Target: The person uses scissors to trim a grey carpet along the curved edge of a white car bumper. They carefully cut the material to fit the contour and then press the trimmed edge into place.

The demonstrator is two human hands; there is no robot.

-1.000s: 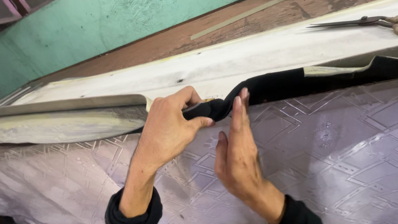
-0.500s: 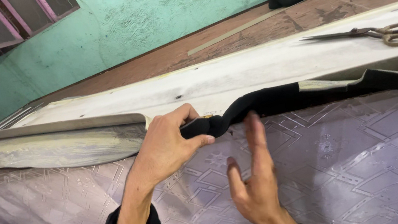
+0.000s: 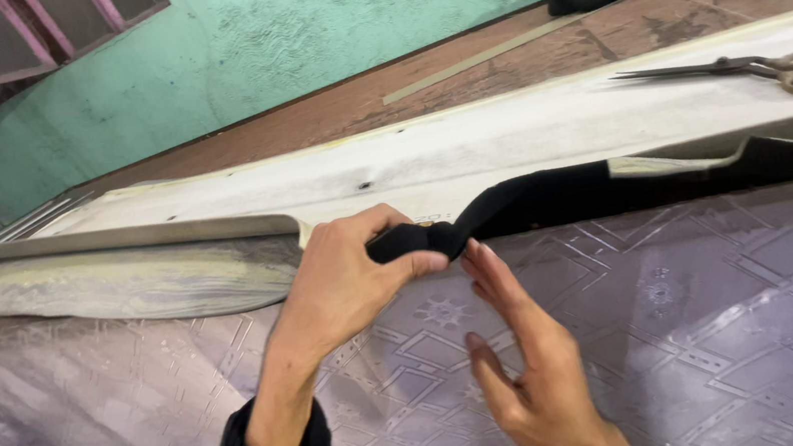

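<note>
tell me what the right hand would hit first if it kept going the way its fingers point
The right hand points up and slightly left; its fingertips are nearly at the black fabric strip where the left hand pinches its end. It would likely meet that strip first, though depth is hard to judge.

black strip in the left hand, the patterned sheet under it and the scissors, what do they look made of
Black strip: looks like soft matte cloth, since it bunches where the left hand grips it. Patterned sheet: probably a thin, slightly glossy embossed fabric or vinyl; raised diamond shapes catch the light. Scissors: metal, with dull grey blades and brownish, worn handle loops.
</note>
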